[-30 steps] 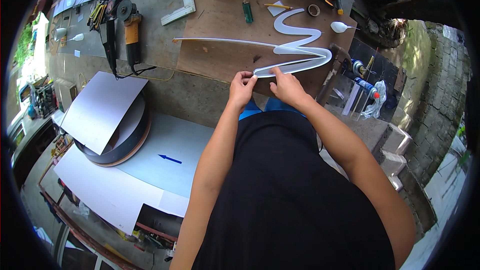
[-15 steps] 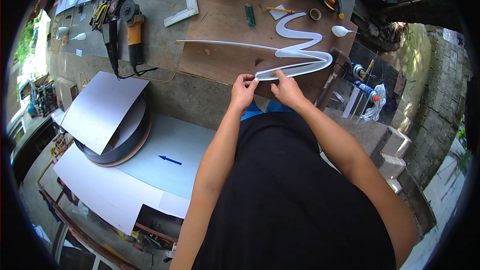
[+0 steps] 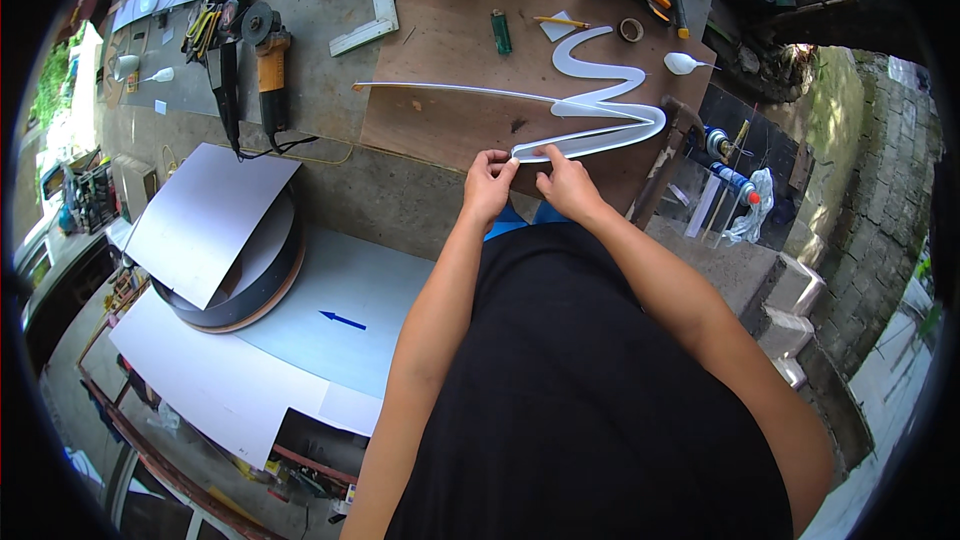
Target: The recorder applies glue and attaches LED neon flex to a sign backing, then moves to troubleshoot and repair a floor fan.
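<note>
Presently, I find the white zigzag piece [image 3: 598, 109] right of upper centre, its lowest limb's axis rising slightly rightward, its thin strip [image 3: 460, 90] pointing left. The left hand [image 3: 488, 185] pinches that limb's left end; the right hand [image 3: 568, 187], half-curled, lays a forefinger there, grip undeterminable.

A brown board [image 3: 450, 45] covers the right part of a grey table [image 3: 320, 35]. On the board, a white wavy shape [image 3: 590, 69] reaches its near edge, a hammer [image 3: 655, 175] lies at the near right corner, a white bottle [image 3: 682, 63] by the right edge, and a green lighter [image 3: 501, 31] toward the middle. Left of the board, an angle grinder [image 3: 270, 70] lies by the table's near edge.
</note>
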`<state>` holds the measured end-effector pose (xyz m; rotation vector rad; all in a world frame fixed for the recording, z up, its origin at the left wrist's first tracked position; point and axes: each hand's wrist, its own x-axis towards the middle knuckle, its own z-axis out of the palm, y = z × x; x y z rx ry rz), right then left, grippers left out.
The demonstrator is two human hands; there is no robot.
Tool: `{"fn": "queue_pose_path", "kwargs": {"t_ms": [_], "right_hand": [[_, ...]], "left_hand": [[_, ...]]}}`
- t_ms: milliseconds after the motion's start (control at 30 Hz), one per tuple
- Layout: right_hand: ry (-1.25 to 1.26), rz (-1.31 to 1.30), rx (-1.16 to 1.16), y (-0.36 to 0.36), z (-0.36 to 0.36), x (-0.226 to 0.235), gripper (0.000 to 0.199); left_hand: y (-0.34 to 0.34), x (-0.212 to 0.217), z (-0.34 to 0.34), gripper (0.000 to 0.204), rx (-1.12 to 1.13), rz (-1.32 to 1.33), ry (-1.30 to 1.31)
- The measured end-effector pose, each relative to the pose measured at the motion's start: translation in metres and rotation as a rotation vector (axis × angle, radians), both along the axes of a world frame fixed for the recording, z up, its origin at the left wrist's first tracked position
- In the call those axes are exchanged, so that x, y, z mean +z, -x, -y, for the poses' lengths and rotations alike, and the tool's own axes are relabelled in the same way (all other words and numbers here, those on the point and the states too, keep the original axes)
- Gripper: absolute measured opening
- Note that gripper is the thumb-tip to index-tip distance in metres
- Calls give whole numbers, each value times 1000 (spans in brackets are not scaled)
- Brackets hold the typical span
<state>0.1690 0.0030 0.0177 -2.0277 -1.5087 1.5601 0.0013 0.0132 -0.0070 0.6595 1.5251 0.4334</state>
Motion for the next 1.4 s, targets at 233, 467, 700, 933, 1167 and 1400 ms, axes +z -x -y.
{"fn": "queue_pose_path", "kwargs": {"t_ms": [233, 467, 700, 933, 1167, 1400], "right_hand": [[40, -47, -25, -2, -3, -4, 37], [-135, -57, -211, -4, 18, 7, 29], [32, -125, -355, -16, 44, 11, 21], [201, -207, -406, -26, 34, 0, 21], [-31, -163, -159, -15, 24, 13, 25], [-408, 336, 244, -1, 12, 0, 31]], "left_hand": [[0, -2, 2, 34, 8, -3, -3], [0, -1, 2, 34, -1, 20, -12], [0, -1, 2, 34, 1, -26, -34], [0, 0, 3, 29, -9, -64, -27], [0, -5, 5, 28, 7, 17, -10], [1, -8, 6, 29, -15, -20, -18]]}}
